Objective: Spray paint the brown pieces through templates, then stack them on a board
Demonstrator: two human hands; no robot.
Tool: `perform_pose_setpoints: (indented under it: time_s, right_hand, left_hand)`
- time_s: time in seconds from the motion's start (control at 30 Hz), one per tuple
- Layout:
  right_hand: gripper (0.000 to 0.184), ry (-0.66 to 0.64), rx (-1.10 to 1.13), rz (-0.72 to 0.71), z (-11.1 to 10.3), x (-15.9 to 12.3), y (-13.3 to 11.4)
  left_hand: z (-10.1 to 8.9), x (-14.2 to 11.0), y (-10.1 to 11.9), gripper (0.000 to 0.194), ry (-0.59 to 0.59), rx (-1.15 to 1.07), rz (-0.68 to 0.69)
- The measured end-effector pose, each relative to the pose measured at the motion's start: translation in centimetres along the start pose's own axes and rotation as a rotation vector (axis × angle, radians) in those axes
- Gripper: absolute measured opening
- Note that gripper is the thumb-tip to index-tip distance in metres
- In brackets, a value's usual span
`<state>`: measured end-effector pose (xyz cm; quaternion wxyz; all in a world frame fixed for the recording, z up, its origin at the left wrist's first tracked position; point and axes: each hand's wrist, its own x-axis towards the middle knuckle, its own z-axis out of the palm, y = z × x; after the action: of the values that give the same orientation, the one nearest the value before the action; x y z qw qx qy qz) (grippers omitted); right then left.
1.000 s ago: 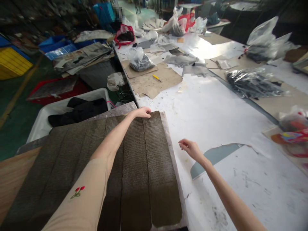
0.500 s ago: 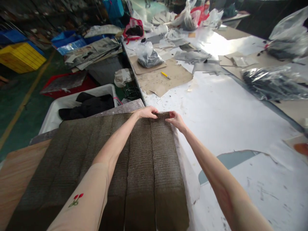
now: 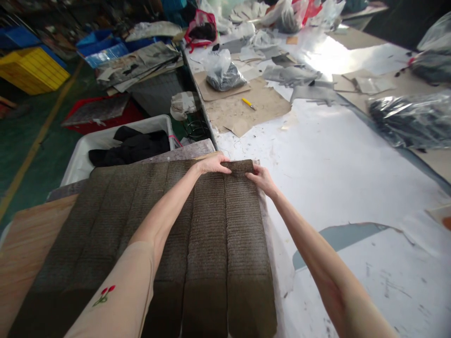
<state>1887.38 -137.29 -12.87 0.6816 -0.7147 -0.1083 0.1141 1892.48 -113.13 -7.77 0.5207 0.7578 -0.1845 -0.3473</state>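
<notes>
Dark brown ribbed fabric strips lie side by side in long rows, reaching from the foreground to a far edge. At the far end of the rightmost ribbed fabric strip both hands are at work. My left hand is bent over the far edge near the seam between two rows, thumb on top and the other fingers partly hidden behind. On the right corner of the same strip, my right hand has its thumb and fingers closed around the edge. A pale board shows beneath the fabric.
A white-covered table adjoins on the right, with a yellow cutter on brown card and a bagged dark bundle. White bin with black cloth stands at left, beside a wooden board.
The far end of the rightmost strip now lies flatter and squarer between my hands. My right hand has shifted slightly right and down along the corner. The view has tilted a little.
</notes>
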Motion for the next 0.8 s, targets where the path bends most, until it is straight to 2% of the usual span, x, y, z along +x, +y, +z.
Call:
perform_pose_setpoints:
  time_s: [0.23, 0.37, 0.47, 0.6, 0.8]
  right_hand:
    - [0.046, -0.107, 0.047, -0.028, -0.4, -0.7, -0.8]
    - [0.030, -0.082, -0.010, 0.009, -0.6, -0.5, -0.8]
    - [0.024, -0.051, -0.006, 0.019, -0.5, -0.9, -0.9]
    - [0.027, -0.075, 0.054, 0.025, -0.4, -1.9, -1.6]
    - [0.025, -0.054, 0.104, 0.055, -0.2, -2.2, -1.7]
  left_hand:
    - [1.0, -0.3, -0.7, 0.033, 0.070, -0.108, 0.017]
    - [1.2, -0.4, -0.7, 0.031, 0.114, -0.086, 0.012]
    - [1.6, -0.5, -0.3, 0.033, 0.095, -0.127, 0.019]
    - [2.0, -1.0, 0.2, 0.043, 0.074, -0.197, 0.076]
    - [2.6, -2.0, -0.2, 0.057, -0.002, -0.297, 0.091]
